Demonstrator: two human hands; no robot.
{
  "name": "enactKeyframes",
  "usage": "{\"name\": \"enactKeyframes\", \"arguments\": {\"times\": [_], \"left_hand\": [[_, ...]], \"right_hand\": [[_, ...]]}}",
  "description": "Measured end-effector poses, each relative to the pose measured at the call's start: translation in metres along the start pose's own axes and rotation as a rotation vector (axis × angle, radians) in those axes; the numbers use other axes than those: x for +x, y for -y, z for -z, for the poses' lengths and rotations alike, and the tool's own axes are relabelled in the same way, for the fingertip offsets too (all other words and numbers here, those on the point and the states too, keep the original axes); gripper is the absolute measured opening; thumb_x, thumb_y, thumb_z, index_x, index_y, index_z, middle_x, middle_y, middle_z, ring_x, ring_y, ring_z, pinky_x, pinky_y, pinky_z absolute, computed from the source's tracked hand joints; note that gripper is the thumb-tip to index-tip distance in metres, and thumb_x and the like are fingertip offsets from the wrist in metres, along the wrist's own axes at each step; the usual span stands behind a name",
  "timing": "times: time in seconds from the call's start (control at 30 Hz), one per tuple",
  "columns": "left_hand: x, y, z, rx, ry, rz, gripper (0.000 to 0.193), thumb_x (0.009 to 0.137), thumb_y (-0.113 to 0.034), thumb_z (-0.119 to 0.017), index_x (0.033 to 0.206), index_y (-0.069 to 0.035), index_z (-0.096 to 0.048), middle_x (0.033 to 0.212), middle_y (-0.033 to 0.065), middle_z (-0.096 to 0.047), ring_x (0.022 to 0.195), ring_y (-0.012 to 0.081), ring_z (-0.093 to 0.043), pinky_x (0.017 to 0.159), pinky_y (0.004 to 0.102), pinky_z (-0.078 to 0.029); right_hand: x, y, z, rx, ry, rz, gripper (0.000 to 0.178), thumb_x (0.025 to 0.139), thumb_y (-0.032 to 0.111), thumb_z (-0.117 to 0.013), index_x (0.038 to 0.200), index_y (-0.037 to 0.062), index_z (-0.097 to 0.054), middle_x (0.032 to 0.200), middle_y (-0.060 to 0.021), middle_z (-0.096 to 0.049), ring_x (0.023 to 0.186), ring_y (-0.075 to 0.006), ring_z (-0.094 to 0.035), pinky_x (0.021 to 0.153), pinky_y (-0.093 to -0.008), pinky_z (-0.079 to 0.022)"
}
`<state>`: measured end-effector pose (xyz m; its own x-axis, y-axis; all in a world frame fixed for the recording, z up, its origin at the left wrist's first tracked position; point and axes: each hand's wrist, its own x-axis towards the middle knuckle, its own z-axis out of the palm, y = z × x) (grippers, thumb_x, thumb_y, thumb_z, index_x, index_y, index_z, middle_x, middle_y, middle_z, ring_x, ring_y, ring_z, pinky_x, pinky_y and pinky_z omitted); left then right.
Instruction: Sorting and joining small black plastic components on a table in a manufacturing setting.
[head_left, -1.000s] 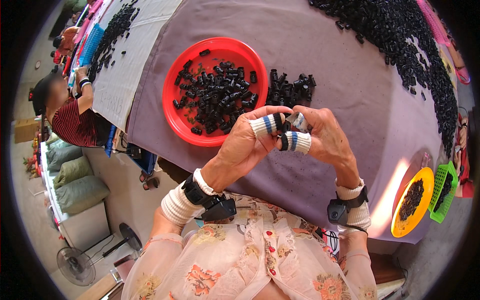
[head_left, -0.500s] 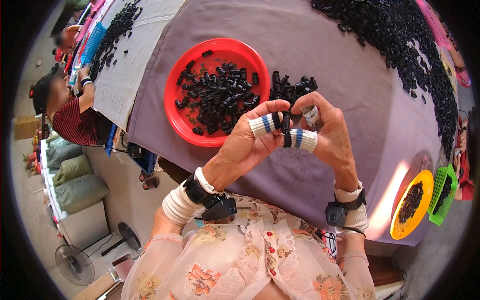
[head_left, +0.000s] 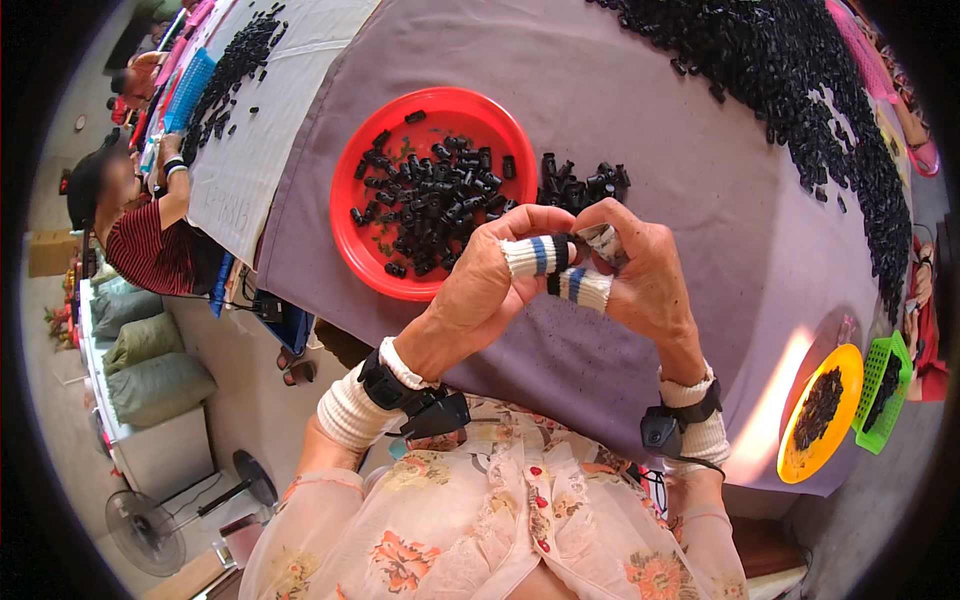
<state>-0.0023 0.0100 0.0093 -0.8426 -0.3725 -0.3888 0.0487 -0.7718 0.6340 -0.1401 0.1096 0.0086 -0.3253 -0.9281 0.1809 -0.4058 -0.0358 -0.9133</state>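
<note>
My left hand (head_left: 470,275) and my right hand (head_left: 655,275) meet just in front of a red basin (head_left: 345,235), fingertips pressed together. Between them they pinch a small black barrel-shaped plastic piece, now almost wholly hidden by the fingers. White knitted finger sleeves with blue and black bands cover a finger on each hand, and the right thumb has a pale wrap (head_left: 603,240). Many similar black pieces (head_left: 430,215) lie in the basin. A small heap of black pieces (head_left: 585,185) sits on the cloth just beyond my fingertips, right of the basin.
A large spread of black parts (head_left: 740,60) covers the far right of the grey tablecloth (head_left: 640,110). At the right edge stand a yellow plate (head_left: 850,370) and a green basket (head_left: 895,400), both with black bits. A person (head_left: 150,235) works at left; a fan (head_left: 145,530) stands below.
Both hands have shifted slightly; the right fingers have drawn in toward the left and curled closer. The black piece, visible upright between them before, is now mostly covered.
</note>
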Motion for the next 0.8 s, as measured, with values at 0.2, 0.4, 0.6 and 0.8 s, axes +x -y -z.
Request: {"name": "enactKeyframes", "arguments": {"times": [0.2, 0.4, 0.6, 0.8], "left_hand": [[0.0, 0.004, 0.008, 0.007, 0.029, -0.027, 0.034, 0.081, -0.014, -0.061, 0.111, -0.001, -0.051, 0.098, 0.0061, -0.06, 0.09, 0.0136, -0.059, 0.081, 0.0279, -0.048], [0.0, 0.012, 0.015, 0.088, -0.032, -0.028, 0.031, 0.085, -0.017, -0.057, 0.11, 0.0, -0.052, 0.097, 0.0059, -0.06, 0.09, 0.0136, -0.059, 0.082, 0.0273, -0.047], [-0.011, -0.003, 0.032, 0.108, -0.074, -0.165, 0.026, 0.088, -0.014, -0.05, 0.106, 0.004, -0.054, 0.088, 0.009, -0.061, 0.081, 0.0151, -0.06, 0.072, 0.0272, -0.053], [-0.024, -0.045, 0.053, 0.69, -0.505, -0.317, 0.022, 0.083, -0.006, -0.056, 0.104, 0.0, -0.06, 0.091, 0.0054, -0.062, 0.08, 0.0121, -0.06, 0.067, 0.0214, -0.049]], "right_hand": [[0.0, 0.0, -0.001, -0.05, 0.021, -0.023, 0.033, 0.061, 0.01, -0.074, 0.084, 0.0055, -0.051, 0.065, -0.0102, -0.059, 0.055, -0.0239, -0.058, 0.052, -0.0296, -0.045], [-0.003, -0.005, -0.013, -0.07, 0.009, 0.014, 0.033, 0.062, 0.014, -0.076, 0.081, 0.0057, -0.049, 0.066, -0.0116, -0.059, 0.058, -0.0286, -0.059, 0.053, -0.0326, -0.047], [-0.001, -0.013, 0.002, 0.06, 0.059, -0.1, 0.025, 0.07, 0.004, -0.067, 0.092, 0.0034, -0.056, 0.071, -0.0105, -0.063, 0.067, -0.0143, -0.063, 0.06, -0.0271, -0.048], [0.022, -0.07, 0.034, -0.153, -0.231, -0.303, 0.012, 0.076, 0.007, -0.06, 0.087, 0.0015, -0.06, 0.068, -0.0133, -0.062, 0.06, -0.015, -0.059, 0.057, -0.0286, -0.046]]}}
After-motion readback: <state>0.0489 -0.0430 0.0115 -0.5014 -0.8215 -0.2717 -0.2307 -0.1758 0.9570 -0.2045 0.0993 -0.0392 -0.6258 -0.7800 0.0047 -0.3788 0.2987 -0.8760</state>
